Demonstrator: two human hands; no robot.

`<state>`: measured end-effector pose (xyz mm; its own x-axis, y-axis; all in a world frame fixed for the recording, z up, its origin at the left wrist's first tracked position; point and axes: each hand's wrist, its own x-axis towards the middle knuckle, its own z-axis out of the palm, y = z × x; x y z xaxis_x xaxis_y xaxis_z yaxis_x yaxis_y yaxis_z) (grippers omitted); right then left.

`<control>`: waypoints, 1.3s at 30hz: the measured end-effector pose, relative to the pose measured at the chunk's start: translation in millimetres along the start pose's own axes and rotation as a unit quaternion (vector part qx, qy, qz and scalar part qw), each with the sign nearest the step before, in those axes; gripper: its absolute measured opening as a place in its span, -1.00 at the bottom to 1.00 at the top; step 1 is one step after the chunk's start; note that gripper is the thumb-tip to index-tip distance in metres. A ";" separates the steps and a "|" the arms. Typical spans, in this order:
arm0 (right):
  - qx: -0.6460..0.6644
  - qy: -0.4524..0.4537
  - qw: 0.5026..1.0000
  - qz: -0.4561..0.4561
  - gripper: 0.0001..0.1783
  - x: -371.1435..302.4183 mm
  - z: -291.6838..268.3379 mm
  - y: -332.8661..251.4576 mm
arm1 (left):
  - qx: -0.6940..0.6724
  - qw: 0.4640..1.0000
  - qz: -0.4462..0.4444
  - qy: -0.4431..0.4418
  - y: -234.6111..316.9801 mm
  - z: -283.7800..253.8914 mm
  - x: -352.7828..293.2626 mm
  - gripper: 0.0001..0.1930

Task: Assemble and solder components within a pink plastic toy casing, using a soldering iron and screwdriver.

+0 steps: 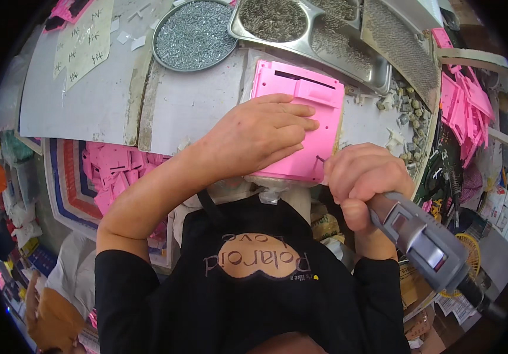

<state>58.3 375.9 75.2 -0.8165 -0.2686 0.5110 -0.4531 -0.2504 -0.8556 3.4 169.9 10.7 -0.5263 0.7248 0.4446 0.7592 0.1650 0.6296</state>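
A pink plastic casing (329, 130) lies on the bench in front of me, with a dark slot and a raised block near its far end. My left hand (260, 133) rests flat on it, fingers spread toward the right. In my right hand (369, 177) is a grey electric screwdriver (425, 236), its body tilted down to the right and a cord leaving its rear end. Its thin dark bit meets the casing near the near right corner. Whether a screw sits under the tip cannot be made out.
Behind the casing stand a round dish (190, 69) of small silvery screws and a metal tray (302, 44) with brownish fasteners. Small metal pieces (410, 112) are scattered on the right. Pink parts (466, 100) pile up farther right; a striped basket (59, 171) at left holds more.
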 end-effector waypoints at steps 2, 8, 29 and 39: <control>0.007 -0.012 1.000 0.009 -0.79 6.5 2.7 -0.5 | -0.003 1.000 -0.002 -0.002 -1.5 -1.5 -0.5 -0.78; 0.071 0.036 0.996 0.048 -0.79 28.8 -26.7 -5.9 | -0.001 1.000 -0.002 -0.011 -5.1 -3.1 2.0 -0.77; 0.047 0.016 0.998 0.030 -0.79 78.0 -61.9 52.9 | -0.046 0.998 -0.044 -0.024 -1.1 -4.8 2.8 -0.83; 0.104 -0.052 0.993 0.024 -0.74 92.6 -39.8 -7.5 | -0.123 0.982 -0.106 0.093 10.1 -5.3 -2.6 -0.89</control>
<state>-28.2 389.9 125.6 -0.7894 -0.3762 0.4851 -0.3217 -0.4196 -0.8488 10.4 166.1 19.3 -0.7401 0.5536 0.3817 0.5220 0.1151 0.8452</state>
